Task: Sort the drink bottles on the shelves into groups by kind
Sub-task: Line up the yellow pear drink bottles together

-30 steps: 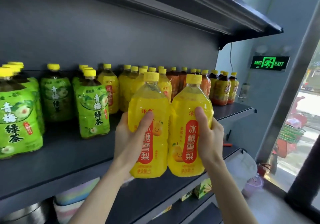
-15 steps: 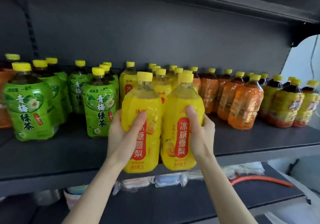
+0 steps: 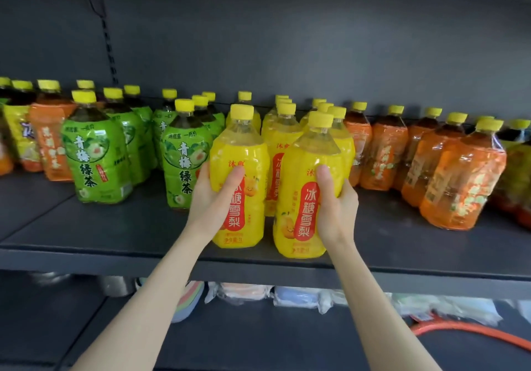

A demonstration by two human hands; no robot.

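Two yellow pear-drink bottles stand near the front edge of the shelf (image 3: 115,227), about mid-length and just apart from each other. The left hand (image 3: 214,198) grasps the left yellow bottle (image 3: 241,152) around its label belly, thumb across the front. The right hand (image 3: 336,206) grasps the right yellow bottle (image 3: 301,152) the same way. Bases look at or just above shelf level; cannot tell if they are fully set down.

Handling, as a judgement: the bottles look large and full, so heavy for one hand each. The plastic walls are thin and ribbed and would give a little under a squeeze, and the glossy shrink label is likely slick. The waist grip suits them; the neck under the cap is the backup hold. Not fragile, but top-heavy if bumped.

Directly behind is the yellow group (image 3: 283,137) of the same kind, touching or almost touching the held pair. That is the likely target cluster, and there is little free room there. The green tea bottles (image 3: 94,158) stand toward the left, the nearest just beside the left hand's knuckles, so there is a knock risk. The orange bottles (image 3: 459,181) run to the right end, clear of the right hand. At the far left end stand mixed bottles (image 3: 50,140) with orange and yellow labels, apparently unsorted.

Below, the lower shelf (image 3: 258,342) holds wrapped packs (image 3: 244,293) and an orange hose (image 3: 459,333), out of the way.
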